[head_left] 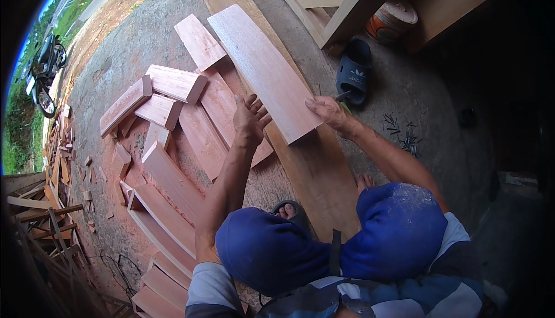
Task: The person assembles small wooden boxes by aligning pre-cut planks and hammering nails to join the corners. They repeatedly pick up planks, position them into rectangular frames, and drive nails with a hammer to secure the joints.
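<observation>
A wide, smooth pinkish wooden board (260,67) lies slanted in front of me, above a longer brown plank (321,173). My right hand (330,113) grips its near right corner, thumb on top and fingers beneath. A small dark pointed thing with a green part (345,99) shows by those fingers; its kind is unclear. Beside the board's left edge, my left hand (251,118) is open with its fingers apart and holds nothing. Left of it lie several cut boards (202,139) and a short wooden block (199,41).
Stacked wood pieces (167,214) cover the dusty concrete on the left. A dark clog (354,72), scattered nails (407,139), a paint bucket (393,20) and a wooden frame (341,15) are on the right. Scrap wood (43,225) and a motorcycle (45,75) stand far left.
</observation>
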A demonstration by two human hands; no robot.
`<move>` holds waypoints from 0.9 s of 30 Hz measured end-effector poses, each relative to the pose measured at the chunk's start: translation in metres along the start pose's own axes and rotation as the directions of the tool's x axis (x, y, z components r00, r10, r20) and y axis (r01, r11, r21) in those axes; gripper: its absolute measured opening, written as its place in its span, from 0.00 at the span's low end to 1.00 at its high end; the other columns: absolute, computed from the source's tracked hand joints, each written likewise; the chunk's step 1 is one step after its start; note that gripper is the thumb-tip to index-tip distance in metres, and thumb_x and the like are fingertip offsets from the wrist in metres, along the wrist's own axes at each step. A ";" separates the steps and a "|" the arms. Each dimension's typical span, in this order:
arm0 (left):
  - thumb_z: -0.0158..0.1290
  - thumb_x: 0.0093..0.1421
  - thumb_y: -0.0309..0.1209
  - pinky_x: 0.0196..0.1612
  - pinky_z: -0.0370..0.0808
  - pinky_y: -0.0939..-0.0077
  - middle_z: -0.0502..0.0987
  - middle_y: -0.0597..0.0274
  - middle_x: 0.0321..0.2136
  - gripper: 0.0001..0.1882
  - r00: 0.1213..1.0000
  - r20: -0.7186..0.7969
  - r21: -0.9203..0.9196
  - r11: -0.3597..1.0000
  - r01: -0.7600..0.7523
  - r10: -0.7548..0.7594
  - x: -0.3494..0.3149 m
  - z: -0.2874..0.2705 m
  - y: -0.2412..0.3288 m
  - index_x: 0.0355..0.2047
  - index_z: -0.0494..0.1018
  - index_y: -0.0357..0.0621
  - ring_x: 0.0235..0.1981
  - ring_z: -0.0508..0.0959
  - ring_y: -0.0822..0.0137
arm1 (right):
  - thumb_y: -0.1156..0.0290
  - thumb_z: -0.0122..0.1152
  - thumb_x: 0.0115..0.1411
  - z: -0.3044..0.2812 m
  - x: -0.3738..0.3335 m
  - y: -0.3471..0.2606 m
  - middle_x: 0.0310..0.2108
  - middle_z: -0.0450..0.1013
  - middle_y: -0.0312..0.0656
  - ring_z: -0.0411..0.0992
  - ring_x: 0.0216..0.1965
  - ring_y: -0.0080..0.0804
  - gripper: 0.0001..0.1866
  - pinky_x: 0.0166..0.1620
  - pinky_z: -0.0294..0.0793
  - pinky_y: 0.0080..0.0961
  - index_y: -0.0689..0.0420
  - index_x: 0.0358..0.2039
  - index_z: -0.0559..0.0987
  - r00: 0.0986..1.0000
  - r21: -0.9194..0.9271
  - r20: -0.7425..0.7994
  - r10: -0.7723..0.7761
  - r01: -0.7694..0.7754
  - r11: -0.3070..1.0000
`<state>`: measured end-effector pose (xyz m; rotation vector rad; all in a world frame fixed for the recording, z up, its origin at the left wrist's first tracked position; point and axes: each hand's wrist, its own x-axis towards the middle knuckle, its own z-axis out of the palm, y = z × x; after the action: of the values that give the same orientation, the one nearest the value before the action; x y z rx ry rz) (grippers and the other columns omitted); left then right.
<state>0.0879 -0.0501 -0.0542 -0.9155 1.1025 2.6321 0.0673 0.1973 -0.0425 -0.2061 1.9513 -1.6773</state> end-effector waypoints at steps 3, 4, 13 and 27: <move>0.54 0.74 0.43 0.45 0.84 0.67 0.80 0.49 0.49 0.29 0.910 0.226 0.292 0.867 -0.403 0.347 -0.017 0.034 -0.019 0.63 0.63 0.32 0.44 0.83 0.59 | 0.47 0.53 0.73 0.002 -0.004 0.000 0.29 0.74 0.38 0.69 0.35 0.26 0.27 0.41 0.73 0.29 0.63 0.38 0.80 0.999 -0.204 -0.041 0.007 -0.015 0.979; 0.57 0.72 0.40 0.43 0.85 0.67 0.81 0.48 0.45 0.29 0.912 0.241 0.254 0.886 -0.388 0.331 -0.020 0.030 -0.017 0.63 0.63 0.31 0.39 0.85 0.59 | 0.47 0.53 0.74 0.007 -0.009 -0.010 0.29 0.74 0.37 0.69 0.34 0.27 0.27 0.41 0.73 0.29 0.62 0.39 0.80 0.999 -0.341 -0.037 0.023 -0.034 0.939; 0.59 0.71 0.42 0.49 0.81 0.67 0.80 0.49 0.49 0.30 0.930 0.155 0.464 0.806 -0.367 0.334 -0.019 0.013 -0.006 0.63 0.65 0.32 0.46 0.82 0.62 | 0.60 0.65 0.62 -0.174 -0.077 0.058 0.38 0.84 0.48 0.83 0.41 0.41 0.17 0.47 0.79 0.37 0.59 0.44 0.86 0.846 -0.505 -0.533 -0.006 -0.312 0.805; 0.57 0.71 0.45 0.65 0.69 0.56 0.67 0.45 0.67 0.34 0.683 0.120 0.839 0.294 -0.458 0.720 -0.044 0.001 0.027 0.69 0.64 0.36 0.65 0.69 0.52 | 0.65 0.69 0.56 -0.234 -0.081 0.143 0.29 0.83 0.49 0.83 0.32 0.35 0.13 0.33 0.80 0.33 0.61 0.36 0.86 0.875 -0.619 -0.427 0.227 -0.466 0.632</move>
<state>0.1134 -0.0648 -0.0117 -0.6958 2.9189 1.8067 0.0518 0.4660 -0.1381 0.1803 2.6017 -0.6521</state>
